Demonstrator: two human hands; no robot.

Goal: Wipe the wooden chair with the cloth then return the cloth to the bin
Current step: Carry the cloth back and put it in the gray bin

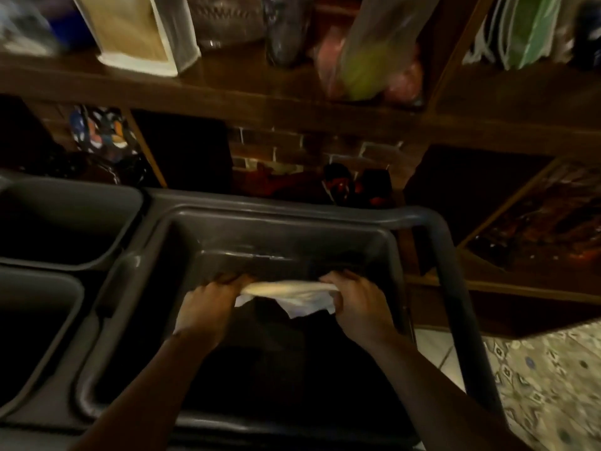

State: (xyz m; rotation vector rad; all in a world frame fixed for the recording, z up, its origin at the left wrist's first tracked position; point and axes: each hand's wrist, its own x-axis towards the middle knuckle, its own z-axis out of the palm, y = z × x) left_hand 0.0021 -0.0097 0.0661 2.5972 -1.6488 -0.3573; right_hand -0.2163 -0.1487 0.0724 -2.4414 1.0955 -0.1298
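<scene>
A pale, whitish cloth [292, 296] is stretched between both of my hands over the inside of a dark grey plastic bin [286, 222]. My left hand [211, 304] grips the cloth's left end and my right hand [354, 297] grips its right end. Loose corners of the cloth hang down below the taut edge. The bin's floor beneath the cloth is dark and I cannot tell what lies in it. No wooden chair is in view.
Two more grey bins [65, 219] stand to the left on the same grey cart [455, 255]. Behind the cart are dark wooden shelves [227, 102] with bags, jars and boxes, and a brick wall [309, 151]. A patterned rug [553, 385] covers the floor at the right.
</scene>
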